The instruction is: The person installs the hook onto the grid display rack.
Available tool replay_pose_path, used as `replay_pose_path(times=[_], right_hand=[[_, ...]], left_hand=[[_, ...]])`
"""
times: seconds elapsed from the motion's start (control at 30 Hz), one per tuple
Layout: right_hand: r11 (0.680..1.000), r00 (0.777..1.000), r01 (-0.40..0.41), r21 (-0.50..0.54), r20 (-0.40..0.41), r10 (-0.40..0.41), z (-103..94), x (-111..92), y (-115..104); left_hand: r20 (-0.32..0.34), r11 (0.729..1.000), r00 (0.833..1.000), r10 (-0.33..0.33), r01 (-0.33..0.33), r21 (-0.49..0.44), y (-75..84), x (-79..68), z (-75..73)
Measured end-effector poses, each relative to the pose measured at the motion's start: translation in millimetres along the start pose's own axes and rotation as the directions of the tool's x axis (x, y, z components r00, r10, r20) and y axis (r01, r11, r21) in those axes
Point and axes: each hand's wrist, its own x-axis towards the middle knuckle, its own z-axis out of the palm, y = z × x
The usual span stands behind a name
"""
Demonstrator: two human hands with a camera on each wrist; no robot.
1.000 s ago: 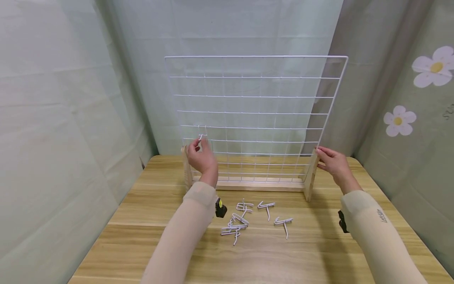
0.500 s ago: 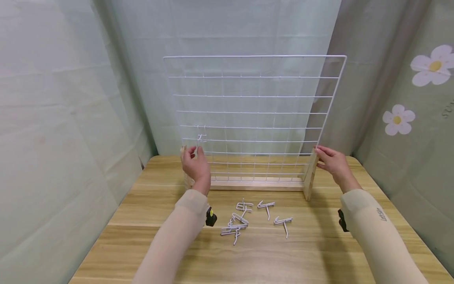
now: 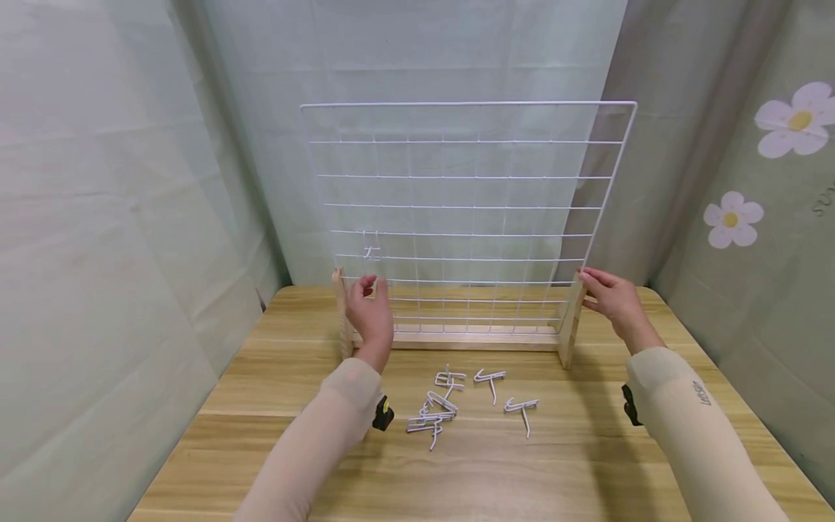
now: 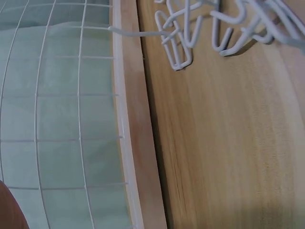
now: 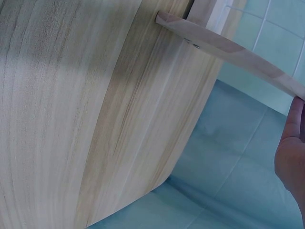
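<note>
A white wire grid panel stands upright in a wooden base on the table. One white wire hook hangs on its left part. Just below that hook is my left hand, fingers loosely bent and nothing in them. At the other end my right hand pinches the top of the base's right wooden upright. The right wrist view shows fingers at that upright's end. Several loose white hooks lie in front of the base, partly overlapping.
Two single hooks lie a little right of the pile, a nearer hook and a farther hook. The wooden table is enclosed by pale green curtains, with white flowers printed at right.
My left hand has let go of the hook, which stays on the grid, and has dropped lower, shifting left and then slightly back right. The right hand keeps its place at the upright.
</note>
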Motion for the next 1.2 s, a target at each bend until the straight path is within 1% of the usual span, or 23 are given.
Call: replay_pose_path(times=[0.13,0.27,0.33,0.43,0.57,0.73,0.83,1.03,1.2], right_hand=[[1.000,1.000,-0.005,0.003,0.003,0.005,-0.3,1,1],[1.000,1.000,-0.008,0.005,0.006,0.008,-0.3,2,1],[1.000,1.000,-0.008,0.006,0.005,0.008,-0.3,2,2],[1.000,1.000,-0.010,-0.002,0.001,0.010,-0.5,2,1],[1.000,1.000,-0.011,-0.018,0.002,0.011,-0.6,2,1],[0.999,1.000,-0.014,-0.030,0.001,0.014,-0.7,2,0],[0.999,1.000,-0.022,-0.032,-0.003,0.022,-0.7,2,-1],[0.999,1.000,-0.029,-0.027,-0.002,0.029,-1.1,2,0],[0.999,1.000,-0.027,-0.022,0.001,0.027,-1.7,1,0]], left_hand=[[0.048,1.000,0.999,0.009,-0.009,0.007,-2.1,-4.4,-1.3],[0.081,0.999,0.996,0.037,-0.039,0.023,-6.5,-8.2,-2.4],[0.106,0.999,0.994,0.039,-0.042,0.025,-9.0,-10.2,-3.2],[0.158,0.999,0.987,0.041,-0.045,0.024,-13.1,-13.1,-5.4],[0.236,0.999,0.971,0.036,-0.043,0.022,-19.3,-15.7,-9.0],[0.333,0.999,0.942,0.028,-0.038,0.024,-28.6,-18.0,-12.8],[0.390,0.999,0.921,0.013,-0.030,0.037,-34.4,-18.9,-15.4],[0.497,0.997,0.867,-0.041,0.005,0.074,-45.4,-20.3,-20.3],[0.566,0.995,0.823,-0.048,-0.010,0.100,-51.9,-23.0,-24.0]])
